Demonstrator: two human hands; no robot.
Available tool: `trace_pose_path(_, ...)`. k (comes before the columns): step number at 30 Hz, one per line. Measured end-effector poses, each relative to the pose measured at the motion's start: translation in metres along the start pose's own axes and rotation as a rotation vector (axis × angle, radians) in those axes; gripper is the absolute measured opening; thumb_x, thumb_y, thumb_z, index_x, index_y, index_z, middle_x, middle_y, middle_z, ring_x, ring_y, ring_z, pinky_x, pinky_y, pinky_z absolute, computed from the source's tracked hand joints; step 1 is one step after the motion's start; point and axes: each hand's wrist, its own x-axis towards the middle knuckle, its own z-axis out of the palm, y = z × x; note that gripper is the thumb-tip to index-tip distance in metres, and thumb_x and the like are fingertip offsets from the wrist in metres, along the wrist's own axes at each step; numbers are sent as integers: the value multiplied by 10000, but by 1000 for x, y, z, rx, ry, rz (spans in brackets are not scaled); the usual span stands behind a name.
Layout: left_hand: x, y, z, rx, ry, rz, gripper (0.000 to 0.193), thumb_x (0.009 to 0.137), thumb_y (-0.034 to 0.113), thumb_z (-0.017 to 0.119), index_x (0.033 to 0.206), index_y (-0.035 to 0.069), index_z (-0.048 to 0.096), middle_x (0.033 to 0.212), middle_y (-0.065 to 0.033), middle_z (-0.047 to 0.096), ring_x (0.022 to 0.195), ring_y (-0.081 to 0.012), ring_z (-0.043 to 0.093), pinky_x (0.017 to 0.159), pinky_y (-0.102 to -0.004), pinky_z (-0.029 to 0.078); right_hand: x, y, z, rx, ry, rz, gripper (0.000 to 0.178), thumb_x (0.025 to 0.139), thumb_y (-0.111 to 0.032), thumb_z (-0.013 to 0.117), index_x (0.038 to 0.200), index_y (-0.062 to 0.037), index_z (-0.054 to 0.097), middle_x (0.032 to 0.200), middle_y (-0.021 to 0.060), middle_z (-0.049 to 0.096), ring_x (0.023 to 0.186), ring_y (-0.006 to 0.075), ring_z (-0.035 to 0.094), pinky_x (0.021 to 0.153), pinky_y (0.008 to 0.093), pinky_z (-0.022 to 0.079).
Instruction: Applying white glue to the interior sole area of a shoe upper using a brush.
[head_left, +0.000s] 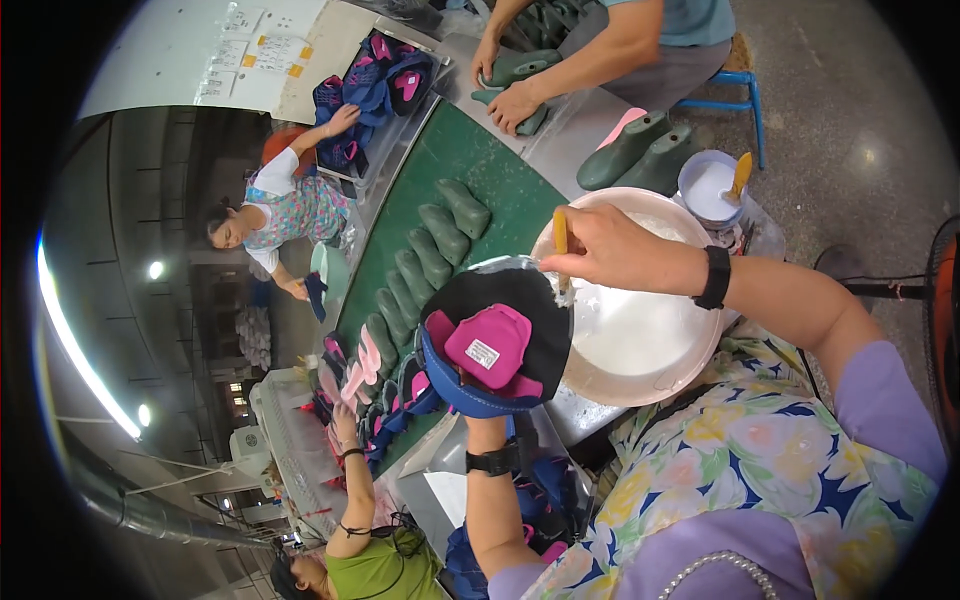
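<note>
Head view: my left hand [487,420] grips the black, blue and pink shoe upper [492,342] from below, my right hand [600,245] pinches a yellow-handled brush [561,243] against its edge over the white glue basin [640,330]; gluing appears underway, unfinished.

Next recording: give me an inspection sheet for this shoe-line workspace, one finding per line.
Surface: green conveyor belt carrying a row of dark green shoe lasts.
Job's things: black, blue and pink shoe upper; yellow-handled brush; wide basin of white glue.
Clutter: small white glue tub; piled pink-and-blue uppers.
Grippers: left hand under the upper; right hand gripping the brush.
Cables: nothing seen.
Surroundings: three co-workers along the belt; blue stool.
</note>
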Motion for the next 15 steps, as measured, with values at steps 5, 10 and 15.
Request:
trace_pose_path(5, -20, 3, 28, 12, -9, -84, 488, 1006, 423, 501, 1308, 52, 595, 1176, -128, 700, 1063, -299, 682, 1030, -461, 501, -9, -1, 23, 171, 51, 185, 361, 855, -276, 738, 900, 52, 594, 779, 228, 673, 723, 369, 676, 665, 417, 516)
trace_pose_path(10, -44, -9, 47, 25, -1, -163, 494, 1003, 423, 510, 1321, 52, 585, 1179, -132, 697, 1059, -306, 682, 1025, -460, 508, -16, -5, 36, 373, 3, 348, 359, 872, -271, 727, 925, 68, 624, 772, 176, 695, 675, 261, 699, 642, 368, 532)
trace_pose_path(15, -68, -45, 46, 49, 20, -239, 501, 1001, 423, 519, 1333, 52, 574, 1182, -137, 694, 1056, -314, 683, 1020, -458, 515, -18, -9, 43, 504, -67, 409, 337, 879, -282, 745, 944, 25, 624, 791, 116, 699, 682, 175, 689, 617, 320, 518)
